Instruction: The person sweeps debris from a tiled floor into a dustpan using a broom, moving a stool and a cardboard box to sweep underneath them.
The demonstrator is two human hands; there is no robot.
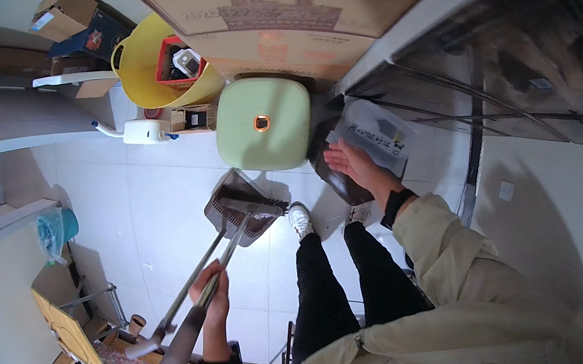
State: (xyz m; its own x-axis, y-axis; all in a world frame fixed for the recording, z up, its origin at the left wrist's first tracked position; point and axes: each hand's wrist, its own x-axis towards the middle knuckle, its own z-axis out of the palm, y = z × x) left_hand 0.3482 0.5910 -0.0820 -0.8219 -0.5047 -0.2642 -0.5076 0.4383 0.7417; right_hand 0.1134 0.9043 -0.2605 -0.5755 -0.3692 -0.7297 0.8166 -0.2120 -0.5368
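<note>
My left hand is closed around the metal handle of a broom, whose head rests in a grey-brown dustpan on the tiled floor. The dustpan's long handle runs beside it; whether my fingers also hold it I cannot tell. My right hand, fingers extended and holding nothing, is over a translucent plastic container that bears writing. A dark brown bin or box stands directly beneath and beside that container, near my right shoe.
A green square stool stands ahead, below large cardboard boxes. Left of it are a yellow tub and a white plastic container. A teal bin stands by the left wall. Metal shelving is at the right.
</note>
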